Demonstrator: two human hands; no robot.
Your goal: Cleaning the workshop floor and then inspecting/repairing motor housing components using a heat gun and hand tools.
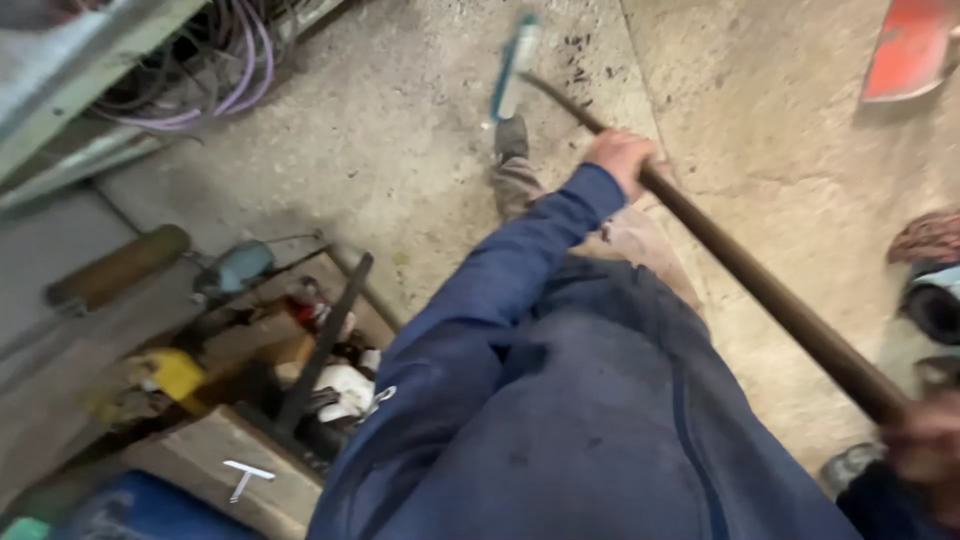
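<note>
My left hand (622,158) grips a long brown wooden handle (760,285) partway down its length. My right hand (925,440), blurred at the lower right edge, is closed around the handle's upper end. The handle runs diagonally down to a blue and white broom head (513,62) resting on the concrete floor (400,140) at the top centre. My blue sleeve and blue top fill the lower middle. One of my shoes (511,137) stands just behind the broom head.
A cluttered pile lies at left: a wooden roller (115,268), a teal power tool (234,268), a yellow object (172,372), a black bar (325,342) and wooden boards (230,460). Purple cables (205,75) hang at upper left. A red object (910,48) sits at upper right.
</note>
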